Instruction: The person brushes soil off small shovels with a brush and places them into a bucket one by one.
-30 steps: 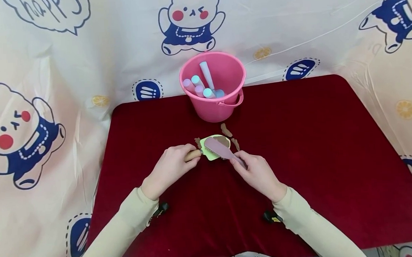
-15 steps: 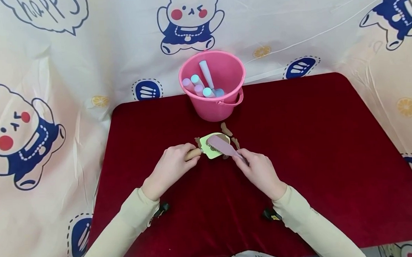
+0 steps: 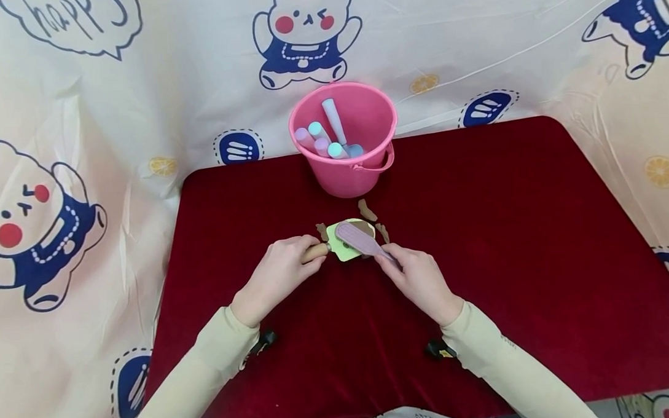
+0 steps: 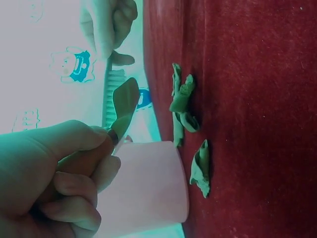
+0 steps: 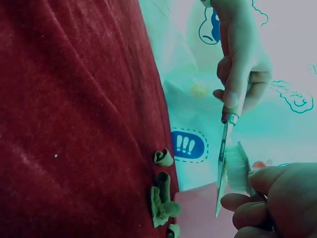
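My left hand (image 3: 278, 269) grips the wooden handle of a small hand shovel with a pale green blade (image 3: 341, 253). Brown patches show on that blade near its far edge. In my right hand (image 3: 425, 279) is a mauve brush (image 3: 360, 237), held by its handle, its head lying across the blade. Seen from the right wrist, the bristles (image 5: 237, 166) face the shovel blade (image 5: 223, 158) right at its surface. Both tools are raised above the cloth. Below them lie several curled brown pieces (image 4: 183, 101), resembling dry leaves or peelings.
A pink bucket (image 3: 347, 178) stands at the back of the red-clothed table (image 3: 507, 240), holding several pastel-handled tools (image 3: 334, 120). One curled brown scrap (image 3: 366, 210) lies just in front of it. Patterned white sheeting (image 3: 197, 66) hangs behind the table.
The brush head has shifted slightly back and forth over the blade, and its back now faces up more. The shovel has barely moved. Both hands keep their holds.
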### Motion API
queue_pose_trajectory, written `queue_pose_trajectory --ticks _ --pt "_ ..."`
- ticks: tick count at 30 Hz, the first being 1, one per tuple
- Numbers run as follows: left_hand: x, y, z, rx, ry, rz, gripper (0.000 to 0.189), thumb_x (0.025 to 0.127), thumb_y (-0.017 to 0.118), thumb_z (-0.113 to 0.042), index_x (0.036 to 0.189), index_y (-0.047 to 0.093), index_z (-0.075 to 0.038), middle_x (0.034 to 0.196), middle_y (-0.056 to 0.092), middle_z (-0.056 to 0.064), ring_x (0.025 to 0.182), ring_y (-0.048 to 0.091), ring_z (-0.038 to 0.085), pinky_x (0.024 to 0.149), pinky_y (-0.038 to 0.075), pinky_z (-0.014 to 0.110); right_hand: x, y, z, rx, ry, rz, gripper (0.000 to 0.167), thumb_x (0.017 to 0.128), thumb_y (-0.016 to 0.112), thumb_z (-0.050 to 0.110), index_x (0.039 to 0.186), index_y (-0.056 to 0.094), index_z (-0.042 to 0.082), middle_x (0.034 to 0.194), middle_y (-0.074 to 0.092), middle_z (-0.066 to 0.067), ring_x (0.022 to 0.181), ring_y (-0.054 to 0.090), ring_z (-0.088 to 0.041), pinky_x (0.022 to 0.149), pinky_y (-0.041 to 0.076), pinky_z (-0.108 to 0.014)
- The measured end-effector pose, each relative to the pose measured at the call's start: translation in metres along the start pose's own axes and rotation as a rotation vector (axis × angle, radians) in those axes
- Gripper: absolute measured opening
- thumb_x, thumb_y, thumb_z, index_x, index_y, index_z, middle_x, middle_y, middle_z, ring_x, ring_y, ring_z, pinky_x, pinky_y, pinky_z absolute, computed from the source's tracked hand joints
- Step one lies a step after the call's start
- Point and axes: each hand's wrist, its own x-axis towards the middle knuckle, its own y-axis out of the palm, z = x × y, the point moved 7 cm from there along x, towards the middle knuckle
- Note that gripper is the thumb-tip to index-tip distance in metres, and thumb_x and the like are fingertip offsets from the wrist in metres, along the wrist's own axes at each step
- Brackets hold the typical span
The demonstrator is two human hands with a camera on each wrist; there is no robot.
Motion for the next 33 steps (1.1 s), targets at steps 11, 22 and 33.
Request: queue_pose_trajectory --ticks 11,22,33 --pt "-0.001 0.002 0.002 -0.014 -0.014 -0.009 0.014 0.091 0.081 -0.016 0.1 0.072 -0.009 0.085 0.068 -0.001 0.067 0.058 0.015 0.066 0.056 0.034 -0.001 -0.007 0.005 0.081 0.025 0.014 0.009 0.101 0.07 0.02 0.102 0.073 0.012 0.067 0.052 0.009 0.055 0.04 -0.005 0.051 0.039 -0.024" --pt "-0.002 -0.002 0.003 -0.003 -0.016 -0.017 0.014 0.092 0.08 -0.016 0.102 0.074 -0.008 0.086 0.07 0.001 0.069 0.059 0.015 0.068 0.056 0.034 0.0 -0.005 -0.003 0.02 0.041 0.023 0.009 0.1 0.071 0.02 0.103 0.073 0.012 0.074 0.061 0.006 0.058 0.044 -0.008 0.055 0.043 -0.025" --pt "-0.002 -0.001 0.007 -0.019 -0.024 -0.017 0.017 0.092 0.08 -0.013 0.105 0.073 -0.005 0.087 0.069 0.004 0.069 0.058 0.016 0.068 0.057 0.033 -0.001 -0.006 0.004 0.103 -0.021 0.073 0.01 0.101 0.071 0.019 0.107 0.075 0.013 0.073 0.06 0.009 0.057 0.041 -0.003 0.052 0.04 -0.022"
